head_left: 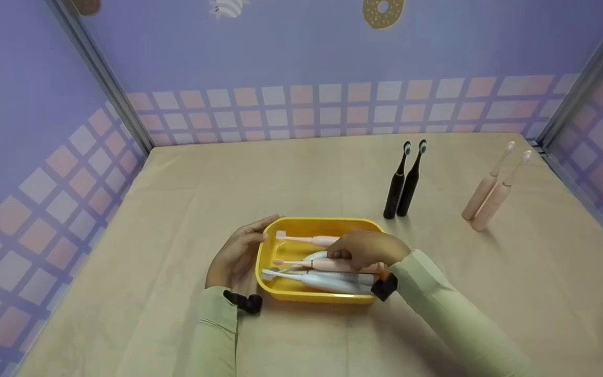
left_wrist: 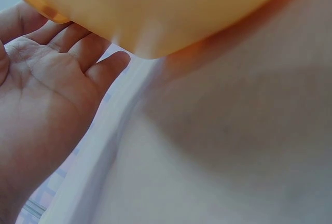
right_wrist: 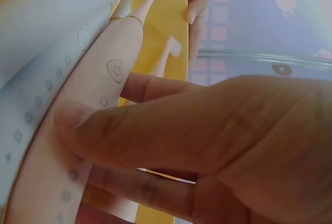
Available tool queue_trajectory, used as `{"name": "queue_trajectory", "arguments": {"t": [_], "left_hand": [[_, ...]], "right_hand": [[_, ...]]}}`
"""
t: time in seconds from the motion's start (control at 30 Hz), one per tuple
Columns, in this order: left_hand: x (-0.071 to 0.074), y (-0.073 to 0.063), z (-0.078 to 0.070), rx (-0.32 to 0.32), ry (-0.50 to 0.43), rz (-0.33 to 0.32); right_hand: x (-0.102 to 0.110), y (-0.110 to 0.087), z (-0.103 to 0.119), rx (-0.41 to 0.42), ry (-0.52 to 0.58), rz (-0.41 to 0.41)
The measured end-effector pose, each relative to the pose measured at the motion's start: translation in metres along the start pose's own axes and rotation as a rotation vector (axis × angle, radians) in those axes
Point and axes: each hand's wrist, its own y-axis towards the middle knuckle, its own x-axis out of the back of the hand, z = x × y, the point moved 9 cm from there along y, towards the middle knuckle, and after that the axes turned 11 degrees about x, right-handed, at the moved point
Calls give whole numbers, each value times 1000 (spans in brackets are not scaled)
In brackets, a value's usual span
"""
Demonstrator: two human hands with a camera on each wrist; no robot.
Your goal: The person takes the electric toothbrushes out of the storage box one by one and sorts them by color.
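A yellow plastic tub (head_left: 318, 298) holds several electric toothbrushes. My right hand (head_left: 367, 250) reaches in over its right side and grips the handle of a pink electric toothbrush (head_left: 327, 263). In the right wrist view the thumb lies across that handle (right_wrist: 116, 53), below its power button. White electric toothbrushes (head_left: 327, 283) lie along the tub's near side, and another pink one (head_left: 306, 239) lies by the far wall, partly hidden by the hand. My left hand (head_left: 236, 256) holds the tub's left end, thumb at the rim; the left wrist view shows fingers against the tub wall (left_wrist: 155, 22).
Two black electric toothbrushes (head_left: 403, 180) stand upright, close together, beyond the tub to the right. Farther right, two pink electric toothbrushes (head_left: 490, 193) stand upright side by side. A beige cloth (head_left: 218, 183) covers the table; patterned purple walls (head_left: 301, 63) enclose it at the back and sides.
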Motion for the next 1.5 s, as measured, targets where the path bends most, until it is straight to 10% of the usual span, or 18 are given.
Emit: {"name": "queue_trajectory", "arguments": {"t": [1.5], "left_hand": [[1, 1, 0, -4, 49, 0]], "right_hand": [[16, -14, -6, 25, 41, -188]]}}
